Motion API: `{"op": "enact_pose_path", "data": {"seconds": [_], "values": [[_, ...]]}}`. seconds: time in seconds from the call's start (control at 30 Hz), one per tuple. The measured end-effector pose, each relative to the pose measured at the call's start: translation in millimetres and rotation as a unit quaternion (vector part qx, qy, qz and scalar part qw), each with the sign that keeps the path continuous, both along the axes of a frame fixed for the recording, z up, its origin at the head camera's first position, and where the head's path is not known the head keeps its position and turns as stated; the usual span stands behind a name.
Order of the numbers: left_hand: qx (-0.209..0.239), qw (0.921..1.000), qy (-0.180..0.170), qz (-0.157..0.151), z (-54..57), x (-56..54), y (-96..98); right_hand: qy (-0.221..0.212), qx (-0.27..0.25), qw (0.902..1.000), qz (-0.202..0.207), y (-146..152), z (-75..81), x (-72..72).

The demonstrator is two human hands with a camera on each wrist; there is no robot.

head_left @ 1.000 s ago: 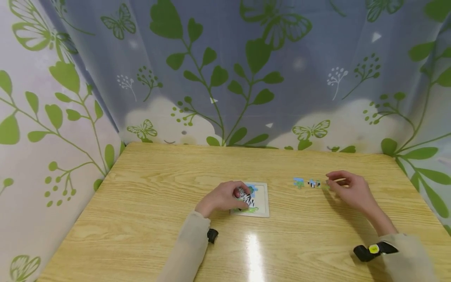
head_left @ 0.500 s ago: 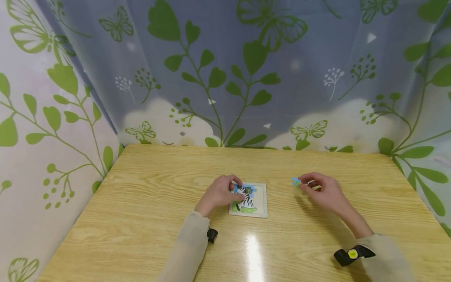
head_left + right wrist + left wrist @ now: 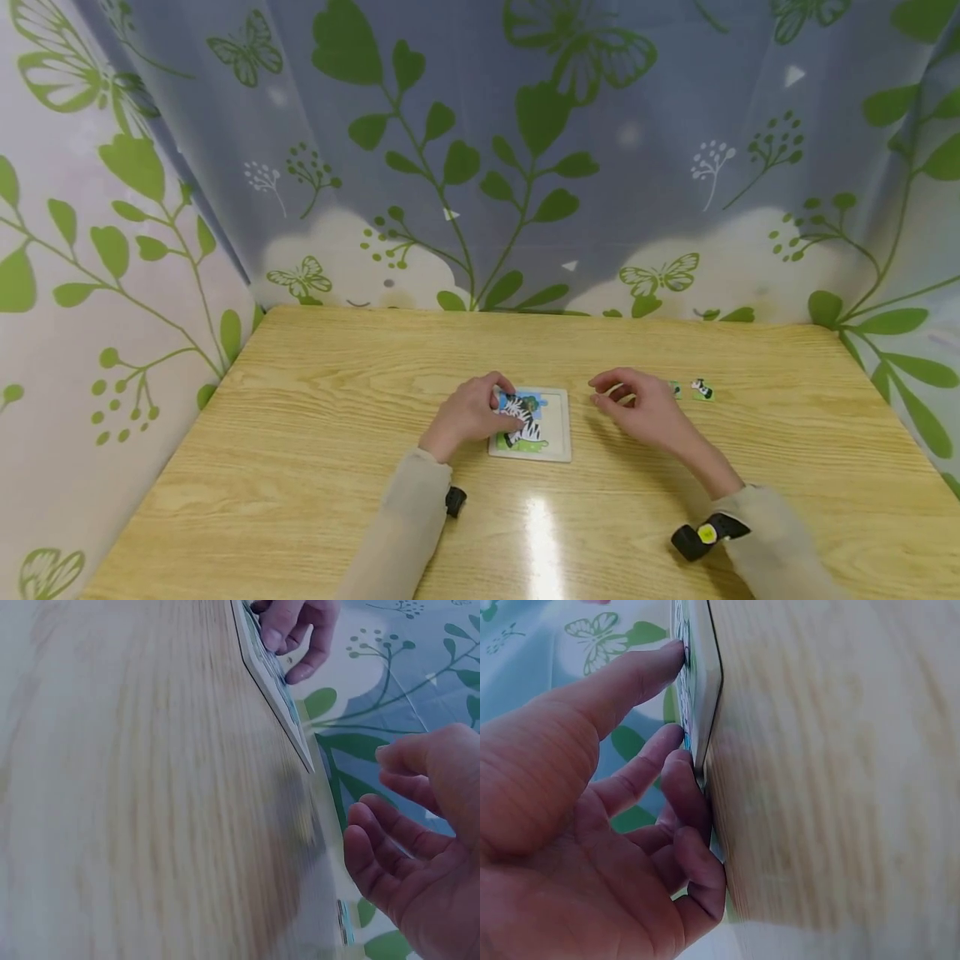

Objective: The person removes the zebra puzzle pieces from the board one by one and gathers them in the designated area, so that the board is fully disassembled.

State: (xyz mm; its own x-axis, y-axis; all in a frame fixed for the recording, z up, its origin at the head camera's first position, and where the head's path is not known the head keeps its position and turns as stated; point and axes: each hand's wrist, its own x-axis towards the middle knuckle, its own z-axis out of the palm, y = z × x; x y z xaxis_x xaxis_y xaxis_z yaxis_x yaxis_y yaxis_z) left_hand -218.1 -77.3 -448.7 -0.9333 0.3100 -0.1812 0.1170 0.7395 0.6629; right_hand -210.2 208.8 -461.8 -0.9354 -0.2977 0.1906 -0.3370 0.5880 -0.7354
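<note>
A small square jigsaw puzzle board [image 3: 557, 427] with a pale frame lies on the table, and a zebra picture [image 3: 527, 426] fills its left part. My left hand [image 3: 463, 414] grips the board's left side, thumb on the picture and other fingers at the edge, as the left wrist view [image 3: 592, 795] shows. To the right of the board hovers my right hand [image 3: 639, 404], its fingers half bent and thumb apart from them. I see nothing between those fingertips in the right wrist view. A loose puzzle piece [image 3: 702, 389] lies behind it; another piece [image 3: 676, 389] is partly hidden by the hand.
The wooden table [image 3: 337, 392] runs back to a leaf-patterned curtain [image 3: 420, 167]. Another curtain side [image 3: 112, 292] stands along the left edge. A bright light reflection [image 3: 542, 542] lies in front of the board.
My right hand has moved left from over the loose pieces toward the board, uncovering the right-hand pieces. My left thumb has shifted slightly left on the board, which stays in place.
</note>
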Motion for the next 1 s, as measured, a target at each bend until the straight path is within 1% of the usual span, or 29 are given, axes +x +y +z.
{"op": "enact_pose_path", "data": {"seconds": [0.17, 0.3, 0.43, 0.5, 0.67, 0.83, 1.0], "values": [[-0.005, 0.9999, 0.001, 0.010, -1.7, 1.3, 2.1, -0.007, -0.005, 0.9998, 0.020, -13.9, -1.9, -2.8], [0.001, 0.9999, -0.004, 0.013, -1.7, 0.7, 3.2, -0.016, -0.005, 0.9994, 0.030, -25.2, -3.4, -7.0], [0.007, 0.9998, -0.013, 0.016, -1.3, -0.4, 3.0, -0.028, 0.008, 0.9986, 0.044, -35.3, -4.7, -10.3], [0.007, 0.9997, -0.015, 0.016, -1.8, -1.3, 2.6, -0.026, 0.020, 0.9982, 0.050, -39.4, -5.7, -11.6], [0.006, 0.9997, -0.016, 0.014, -2.7, -2.7, 1.9, -0.010, 0.052, 0.9975, 0.046, -48.4, -9.1, -14.8], [0.008, 0.9996, -0.023, 0.015, -3.2, -3.1, 1.2, -0.003, 0.069, 0.9969, 0.038, -54.9, -13.7, -16.6], [0.010, 0.9995, -0.026, 0.018, -2.1, -3.1, 1.1, 0.012, 0.084, 0.9958, 0.033, -59.6, -14.3, -18.1]]}}
